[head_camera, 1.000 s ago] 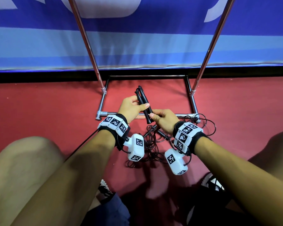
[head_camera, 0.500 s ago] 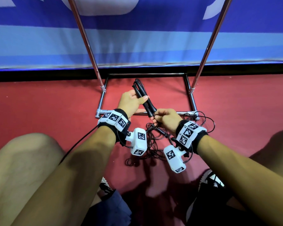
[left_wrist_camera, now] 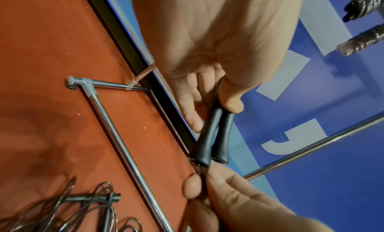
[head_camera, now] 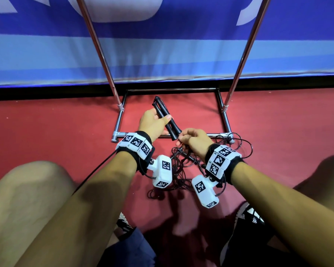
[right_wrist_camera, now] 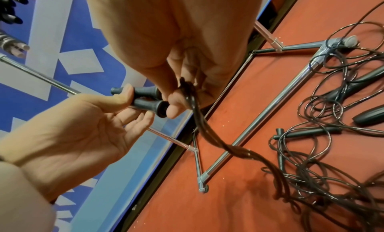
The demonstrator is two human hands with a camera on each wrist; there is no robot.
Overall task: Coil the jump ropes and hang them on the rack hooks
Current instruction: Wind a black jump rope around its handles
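I observe my left hand (head_camera: pixel 152 123) gripping a pair of black handles (head_camera: pixel 165 117) side by side, thumb across the top and fingers (left_wrist_camera: pixel 188 104) curled beneath. The handles are raised above the red floor (head_camera: pixel 56 132), over the chrome base frame of the rack (head_camera: pixel 227 122), with their flared ends pointing toward my right hand (head_camera: pixel 194 140). The right hand's fingers (right_wrist_camera: pixel 173 111) are closed in a pinch on the dark cord (right_wrist_camera: pixel 207 130) just where it leaves the flared ends. From that pinch the doubled cord drops to the floor and joins a loose tangle of ropes (head_camera: pixel 178 170) lying between my wrists and spilling over the frame's near right corner. In the right wrist view, further handles (right_wrist_camera: pixel 307 132) lie among that tangle on the floor. The rack's two chrome uprights (head_camera: pixel 96 47) rise in front of a blue banner (head_camera: pixel 162 54). The rack hooks are not legible from any view.
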